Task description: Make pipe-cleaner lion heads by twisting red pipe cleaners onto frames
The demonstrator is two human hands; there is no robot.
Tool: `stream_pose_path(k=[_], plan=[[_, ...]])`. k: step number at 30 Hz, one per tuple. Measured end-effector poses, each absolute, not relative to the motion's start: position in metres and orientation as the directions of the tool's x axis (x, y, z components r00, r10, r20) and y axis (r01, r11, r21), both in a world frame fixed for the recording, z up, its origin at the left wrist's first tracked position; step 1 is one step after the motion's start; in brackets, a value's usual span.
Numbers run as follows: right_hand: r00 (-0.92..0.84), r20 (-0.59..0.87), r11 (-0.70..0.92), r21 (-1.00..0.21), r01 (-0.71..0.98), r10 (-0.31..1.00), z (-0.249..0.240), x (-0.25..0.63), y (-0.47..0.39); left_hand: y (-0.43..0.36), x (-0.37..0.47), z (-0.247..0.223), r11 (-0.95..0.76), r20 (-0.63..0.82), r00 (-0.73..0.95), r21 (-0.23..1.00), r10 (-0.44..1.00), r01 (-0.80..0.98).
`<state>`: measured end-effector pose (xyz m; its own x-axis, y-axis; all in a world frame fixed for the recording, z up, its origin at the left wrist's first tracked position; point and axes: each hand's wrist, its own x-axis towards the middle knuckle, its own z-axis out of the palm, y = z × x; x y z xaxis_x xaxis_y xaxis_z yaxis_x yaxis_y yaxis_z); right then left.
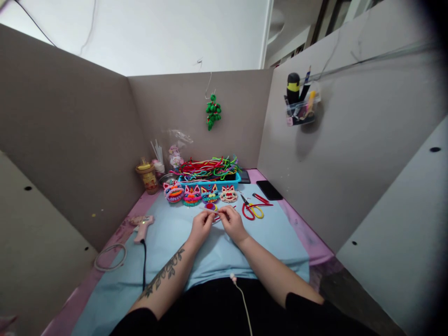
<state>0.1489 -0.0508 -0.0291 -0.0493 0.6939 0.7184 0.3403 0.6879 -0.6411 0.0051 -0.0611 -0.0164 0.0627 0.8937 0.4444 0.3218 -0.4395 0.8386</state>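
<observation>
My left hand [202, 226] and my right hand [233, 226] are close together over the blue cloth, fingertips pinched on a thin pale pipe cleaner [207, 210]. Just beyond the fingertips sits a small round piece in red, purple and yellow [211, 206]; whether the hands touch it I cannot tell. A bit of red pipe cleaner [217, 219] shows between the hands. Behind them stand several fuzzy animal heads with pointed ears, among them a pink and teal one [192, 196] and a cream one [228, 193]. Scissors with red and yellow handles [252, 210] lie right of my right hand.
A blue basket [210, 184] heaped with coloured pipe cleaners [210, 168] stands at the back. Left are a pink glue gun [143, 227] with its cord and a lidded cup [148, 178]. Right are red-handled pliers [262, 199] and a phone [269, 190]. Grey panels enclose the table.
</observation>
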Motion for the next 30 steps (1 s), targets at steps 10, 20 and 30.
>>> stream_pose_path(k=[10,20,30], plan=[[0.013,0.749,0.708,-0.632,0.316,0.663,-0.0309,0.1464,-0.0497,-0.0645,0.0097,-0.0119,-0.456,0.457,0.057,0.855,0.888,0.247],[0.003,0.831,0.718,-0.482,0.502,0.556,-0.0327,0.1413,-0.0519,-0.0610,0.0126,-0.0121,-0.335,0.352,-0.040,0.916,0.935,0.222],[-0.042,0.802,0.730,-0.519,0.445,0.596,-0.0295,0.1433,-0.0564,-0.0552,0.0079,-0.0159,-0.332,0.342,-0.036,0.930,0.939,0.157]])
